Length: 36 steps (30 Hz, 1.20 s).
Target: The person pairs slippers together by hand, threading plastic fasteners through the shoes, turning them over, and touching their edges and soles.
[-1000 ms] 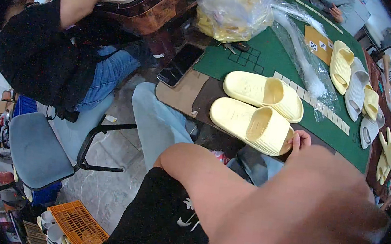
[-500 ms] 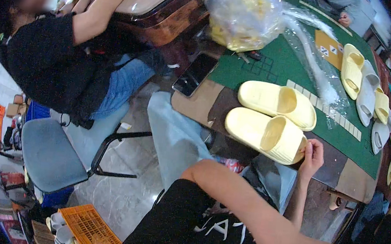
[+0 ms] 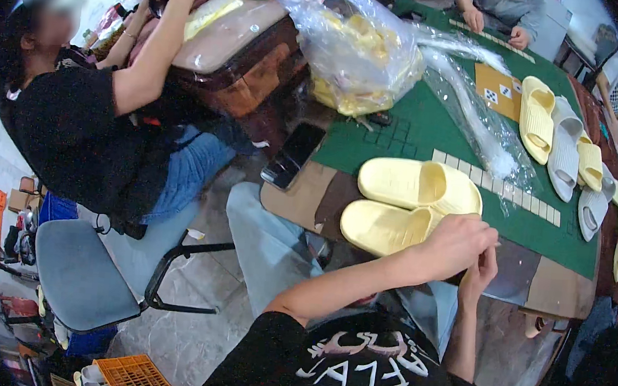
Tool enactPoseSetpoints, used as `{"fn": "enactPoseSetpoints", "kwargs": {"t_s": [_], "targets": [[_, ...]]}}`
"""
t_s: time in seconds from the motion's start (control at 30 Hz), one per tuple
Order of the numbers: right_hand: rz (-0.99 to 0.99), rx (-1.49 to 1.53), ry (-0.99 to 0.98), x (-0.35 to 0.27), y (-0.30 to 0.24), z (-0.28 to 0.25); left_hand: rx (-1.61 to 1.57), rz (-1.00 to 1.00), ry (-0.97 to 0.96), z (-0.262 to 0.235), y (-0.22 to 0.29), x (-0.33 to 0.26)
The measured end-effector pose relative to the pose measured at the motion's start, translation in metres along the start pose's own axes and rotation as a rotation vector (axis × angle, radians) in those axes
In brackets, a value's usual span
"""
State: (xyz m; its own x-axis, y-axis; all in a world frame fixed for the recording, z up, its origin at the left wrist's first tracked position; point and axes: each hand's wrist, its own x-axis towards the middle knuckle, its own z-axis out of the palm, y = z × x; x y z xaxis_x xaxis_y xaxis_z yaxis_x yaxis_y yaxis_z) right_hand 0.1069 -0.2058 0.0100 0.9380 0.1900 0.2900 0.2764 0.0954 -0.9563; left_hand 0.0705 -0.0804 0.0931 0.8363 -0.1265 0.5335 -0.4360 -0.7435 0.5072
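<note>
near slipper (image 3: 384, 228): on table (image 3: 562, 288), beside far slipper (image 3: 393, 182) | left hand (image 3: 459, 245) + right hand (image 3: 481, 271): together at its toe end, pinch can't tell | likely light, soft, springy, not fragile | best hold: free heel end (image 3: 355, 218)

Two yellow slippers (image 3: 386, 226) (insoles up) lie side-by-side.
</note>
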Motion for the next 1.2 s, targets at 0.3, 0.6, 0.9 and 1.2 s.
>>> {"fn": "enactPoseSetpoints", "kwargs": {"t_s": [0.3, 0.6, 0.9, 1.2], "targets": [[-0.056, -0.117, -0.158, 0.003, 0.004, -0.013, -0.014, -0.268, -0.255, 0.008, -0.029, 0.005], [-0.022, -0.121, -0.131, 0.002, 0.004, -0.011, -0.192, -0.309, -0.313, -0.006, -0.037, 0.011], [-0.102, -0.173, -0.125, 0.003, -0.003, -0.009, -0.247, -0.222, -0.02, 0.01, -0.037, -0.013], [0.062, -0.048, -0.061, 0.003, -0.003, -0.006, -0.239, -0.249, 0.052, 0.011, -0.04, -0.014]]}}
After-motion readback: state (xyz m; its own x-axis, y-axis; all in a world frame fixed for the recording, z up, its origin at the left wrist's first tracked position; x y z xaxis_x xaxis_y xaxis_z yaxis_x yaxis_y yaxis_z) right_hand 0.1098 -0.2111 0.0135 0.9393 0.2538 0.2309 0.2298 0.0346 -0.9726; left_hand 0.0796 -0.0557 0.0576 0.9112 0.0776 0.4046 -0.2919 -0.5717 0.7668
